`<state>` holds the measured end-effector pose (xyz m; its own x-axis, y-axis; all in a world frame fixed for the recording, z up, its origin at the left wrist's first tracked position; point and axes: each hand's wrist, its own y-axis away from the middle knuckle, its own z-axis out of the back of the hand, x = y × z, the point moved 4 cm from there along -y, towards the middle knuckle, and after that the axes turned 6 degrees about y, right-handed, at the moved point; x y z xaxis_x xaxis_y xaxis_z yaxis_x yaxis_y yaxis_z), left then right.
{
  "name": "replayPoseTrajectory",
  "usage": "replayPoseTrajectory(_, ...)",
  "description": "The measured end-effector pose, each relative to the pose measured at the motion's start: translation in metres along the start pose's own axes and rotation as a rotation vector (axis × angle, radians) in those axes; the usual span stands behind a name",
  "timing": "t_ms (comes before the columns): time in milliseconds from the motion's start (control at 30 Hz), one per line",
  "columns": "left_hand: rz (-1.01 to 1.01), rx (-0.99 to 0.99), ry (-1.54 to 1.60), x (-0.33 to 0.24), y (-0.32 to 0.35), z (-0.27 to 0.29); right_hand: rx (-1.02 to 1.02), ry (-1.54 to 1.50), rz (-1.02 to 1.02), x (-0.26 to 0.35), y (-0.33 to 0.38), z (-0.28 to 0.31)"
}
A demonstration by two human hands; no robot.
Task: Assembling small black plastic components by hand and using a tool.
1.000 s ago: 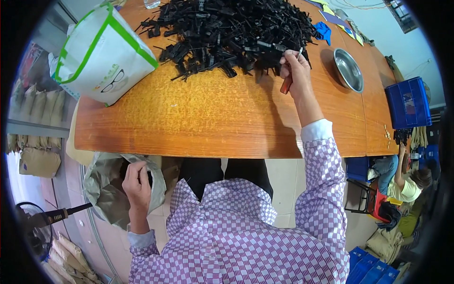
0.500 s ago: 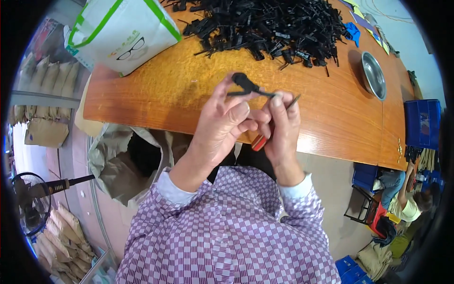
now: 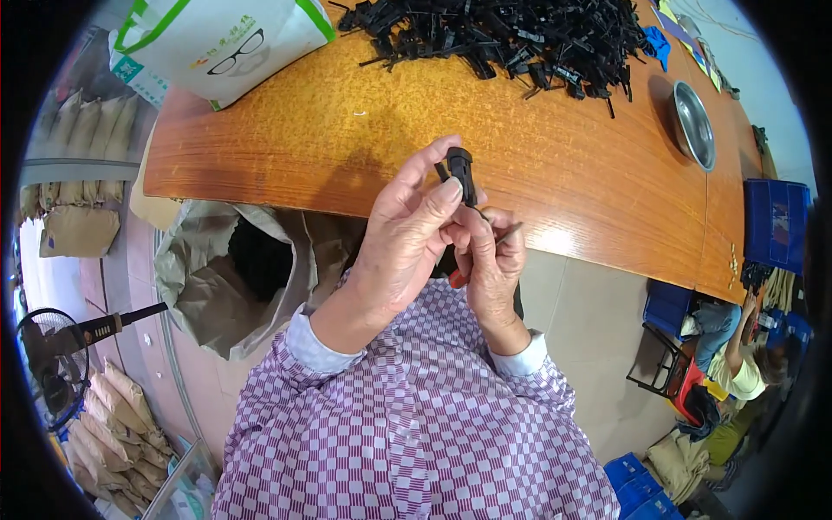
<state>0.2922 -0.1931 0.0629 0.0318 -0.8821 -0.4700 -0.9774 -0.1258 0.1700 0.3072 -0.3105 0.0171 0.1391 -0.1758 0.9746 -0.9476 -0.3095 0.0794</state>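
Note:
My left hand point(image 3: 394, 238) holds a small black plastic part point(image 3: 464, 178) upright, its thumb pressed on the near side and its fingers behind. Close against it, my right hand point(image 3: 494, 282) pinches at the lower end of the same part. A red-handled tool point(image 3: 458, 279) lies across the right palm, with a thin dark tip sticking out past the fingers; the fingers hide its middle. Both hands are raised just over the near edge of the wooden table point(image 3: 286, 156). A large heap of similar black parts point(image 3: 503, 39) covers the far side of the table.
A white bag with green trim point(image 3: 234, 52) stands at the far left. To the right sits a metal bowl point(image 3: 693, 126). Below the table's left edge is an open sack point(image 3: 208, 312) with black contents. A fan point(image 3: 56, 364) is at left; another person point(image 3: 745, 373) works at far right.
Both hands have drawn slightly down toward me, the right also moving left. The black part has turned from slanting to nearly upright, with the left thumb now pressed on it.

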Motion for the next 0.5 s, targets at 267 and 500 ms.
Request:
replayPoseTrajectory(267,0.008,-0.034,-0.492,-0.008,0.009,0.023,0.203,0.287,-0.172,0.025,0.0,0.01)
replayPoseTrajectory(500,-0.158,0.004,-0.69,0.001,0.016,0.032,0.39,0.343,-0.169,0.025,-0.006,-0.014)
